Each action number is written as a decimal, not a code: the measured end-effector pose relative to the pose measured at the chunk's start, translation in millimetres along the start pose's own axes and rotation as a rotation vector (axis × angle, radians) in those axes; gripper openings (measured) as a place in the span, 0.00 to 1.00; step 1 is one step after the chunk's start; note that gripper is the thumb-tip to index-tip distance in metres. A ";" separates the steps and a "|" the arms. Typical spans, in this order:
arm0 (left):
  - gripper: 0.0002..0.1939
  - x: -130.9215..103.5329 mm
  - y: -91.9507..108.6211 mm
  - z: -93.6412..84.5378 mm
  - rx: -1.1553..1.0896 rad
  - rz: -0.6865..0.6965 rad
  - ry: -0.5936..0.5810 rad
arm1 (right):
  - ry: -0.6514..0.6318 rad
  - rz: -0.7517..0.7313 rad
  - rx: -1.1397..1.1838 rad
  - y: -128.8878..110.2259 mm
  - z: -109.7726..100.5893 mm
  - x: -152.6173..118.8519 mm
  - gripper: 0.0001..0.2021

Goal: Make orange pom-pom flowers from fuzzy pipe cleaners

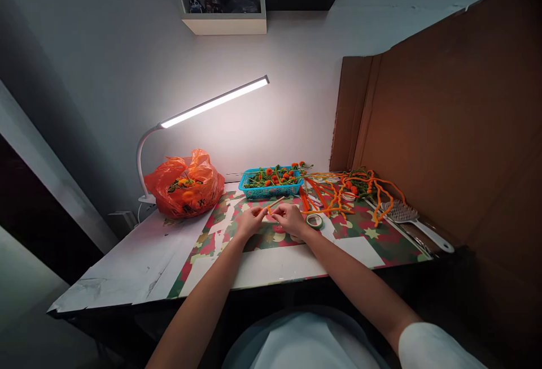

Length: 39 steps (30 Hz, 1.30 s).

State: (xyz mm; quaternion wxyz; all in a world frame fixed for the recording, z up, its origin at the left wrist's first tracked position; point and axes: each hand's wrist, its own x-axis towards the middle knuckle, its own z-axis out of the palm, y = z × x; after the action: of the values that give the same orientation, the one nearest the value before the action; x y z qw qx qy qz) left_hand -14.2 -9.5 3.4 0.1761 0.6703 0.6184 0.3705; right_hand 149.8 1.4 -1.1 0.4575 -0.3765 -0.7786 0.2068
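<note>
My left hand (pixel 251 222) and my right hand (pixel 290 220) are close together over the middle of the table. Both have their fingers pinched on a short orange pipe cleaner (pixel 269 209) between them. A thin tan stick (pixel 277 202) slants up just beyond the fingertips; whether a hand holds it I cannot tell. Beside my right hand lies a roll of green tape (pixel 314 221). Behind the hands is a blue basket (pixel 271 191) of orange pompom flowers (pixel 275 178) with green stems. Loose orange pipe cleaners (pixel 334 202) spread to the right of it.
An orange plastic bag (pixel 184 188) with flowers inside sits at the left, beside a lit desk lamp (pixel 215 101). A hairbrush (pixel 417 224) lies at the right edge. A cardboard sheet (pixel 444 120) walls off the right side, and shelves (pixel 228 23) hang above.
</note>
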 end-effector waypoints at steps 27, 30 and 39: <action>0.24 -1.5 -4.5 -20.0 0.051 0.223 -0.475 | -0.315 -0.017 -0.067 14.2 -27.4 10.5 0.03; 0.24 -2.0 -2.9 -20.3 0.167 0.215 -0.409 | -0.232 -0.085 -0.274 5.9 -23.9 7.3 0.04; 0.24 -3.2 5.2 -9.2 0.285 0.065 -0.143 | -0.149 -0.195 -0.545 -5.0 -14.9 3.9 0.07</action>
State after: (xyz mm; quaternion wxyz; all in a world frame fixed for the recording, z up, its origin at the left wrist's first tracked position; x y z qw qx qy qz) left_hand -17.0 -15.5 12.2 0.1108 0.7329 0.6285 0.2357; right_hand 159.6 0.9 11.8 0.2988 -0.3926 -0.8694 -0.0274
